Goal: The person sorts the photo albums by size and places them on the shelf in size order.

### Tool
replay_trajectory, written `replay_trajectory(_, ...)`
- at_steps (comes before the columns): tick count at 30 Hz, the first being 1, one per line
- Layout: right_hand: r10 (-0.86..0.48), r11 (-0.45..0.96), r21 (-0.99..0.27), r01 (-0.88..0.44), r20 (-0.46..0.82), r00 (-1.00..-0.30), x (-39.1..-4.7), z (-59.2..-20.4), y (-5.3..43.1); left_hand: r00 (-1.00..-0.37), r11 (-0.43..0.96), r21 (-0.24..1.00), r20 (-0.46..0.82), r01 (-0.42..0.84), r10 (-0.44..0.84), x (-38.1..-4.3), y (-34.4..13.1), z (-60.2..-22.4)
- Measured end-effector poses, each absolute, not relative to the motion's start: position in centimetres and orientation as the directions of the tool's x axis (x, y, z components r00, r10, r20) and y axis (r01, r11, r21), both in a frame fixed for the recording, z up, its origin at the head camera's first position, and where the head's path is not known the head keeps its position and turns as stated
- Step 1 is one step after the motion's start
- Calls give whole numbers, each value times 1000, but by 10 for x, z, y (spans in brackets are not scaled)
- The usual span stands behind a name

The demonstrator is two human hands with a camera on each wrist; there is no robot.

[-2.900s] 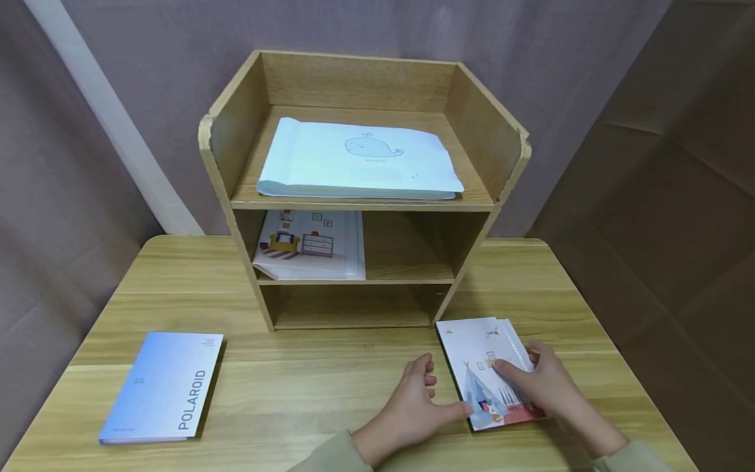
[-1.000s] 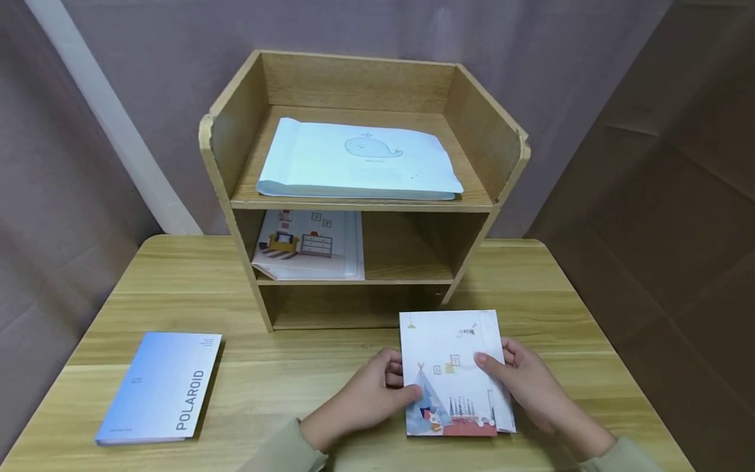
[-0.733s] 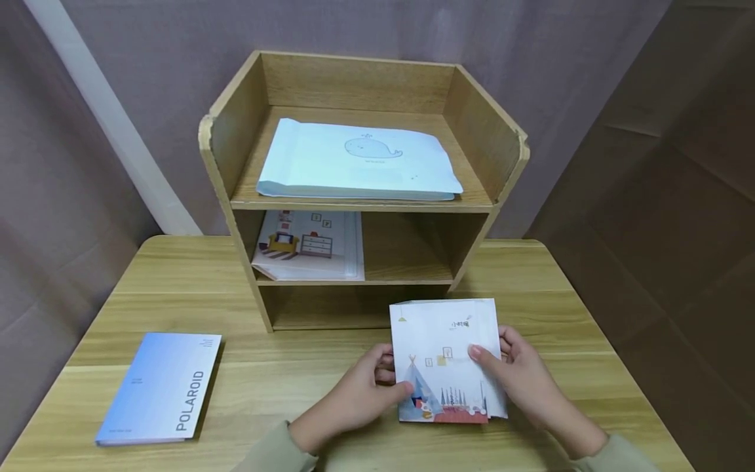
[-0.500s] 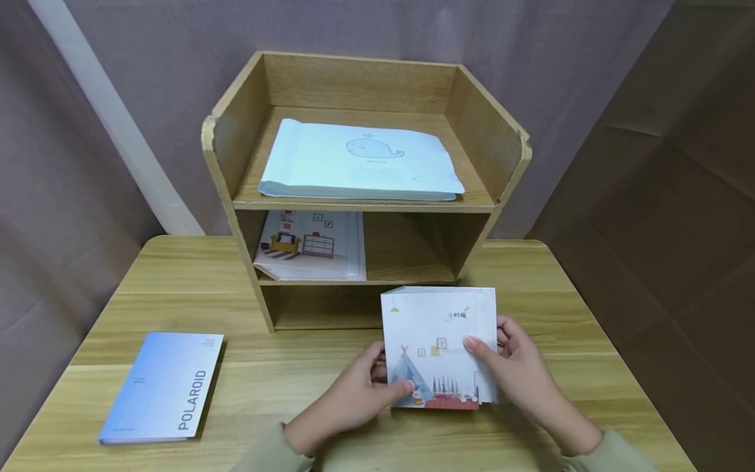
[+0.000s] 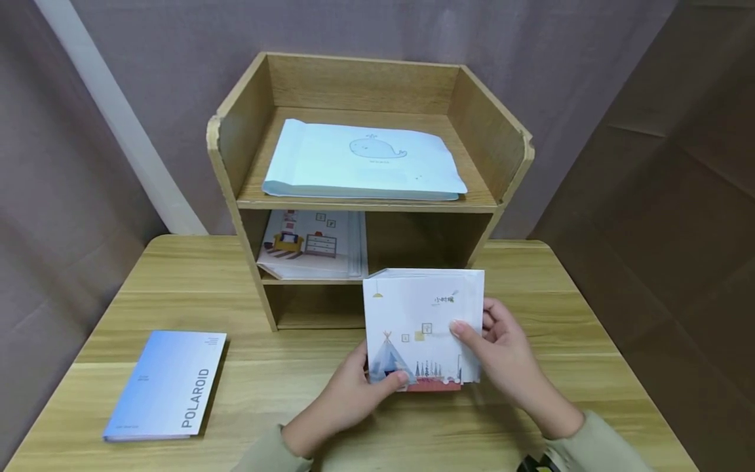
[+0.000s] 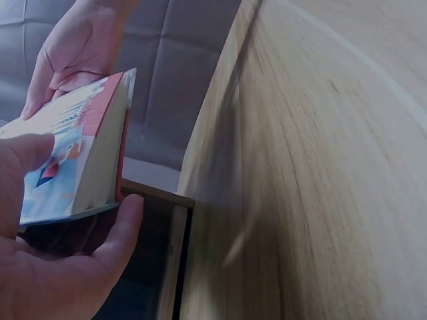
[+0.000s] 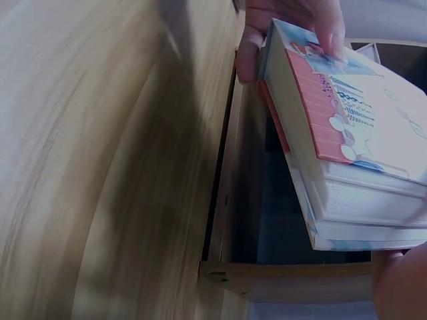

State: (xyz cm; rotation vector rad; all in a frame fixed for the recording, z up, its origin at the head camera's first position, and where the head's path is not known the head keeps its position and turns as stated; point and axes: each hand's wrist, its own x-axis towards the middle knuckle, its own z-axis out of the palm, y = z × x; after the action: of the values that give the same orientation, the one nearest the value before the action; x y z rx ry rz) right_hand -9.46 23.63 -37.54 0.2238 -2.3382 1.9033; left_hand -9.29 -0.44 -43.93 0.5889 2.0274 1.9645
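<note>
Both hands hold a thick white book with a blue tent and a red strip on its cover, raised off the table in front of the shelf. My left hand grips its left edge, thumb on the cover's lower corner and fingers behind. My right hand grips the right edge, thumb on the front, other fingers partly hidden. In the right wrist view the book is tilted, its thick page block and lower edge showing. The left wrist view shows the left thumb over the tent picture.
A three-level wooden shelf stands at the back of the table. A whale-print book lies on its top level. Another book lies at the left of the middle level. A blue POLAROID book lies on the table's left.
Earlier the tent book lay on the table at the right, the left hand just reaching it. Both hands have since lifted it and moved it left and toward the shelf.
</note>
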Motion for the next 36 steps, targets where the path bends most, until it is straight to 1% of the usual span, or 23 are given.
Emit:
replay_trajectory(9, -60, 191, -965, -180, 171, -983, -102, -377, 230, -926, 35, 993, 89, 109, 367, -93, -7, -438)
replay_trajectory(16, -93, 187, -971, -149, 134, -987, -108, -376, 225, -940, -19, 991, 131, 132, 316, -94, -8, -443)
replay_trajectory(24, -134, 197, -971, -136, 111, -985, -112, -375, 223, -955, -63, 990, 141, 129, 260, -94, -10, -439)
replay_trajectory(33, -179, 158, -984, -87, 58, -982, -110, -376, 220, -967, -35, 987, 160, 156, 199, -99, -9, -435)
replay_trajectory(36, -185, 178, -982, -70, 36, -982, -109, -378, 220, -971, -30, 985, 170, 168, 168, -102, -8, -432)
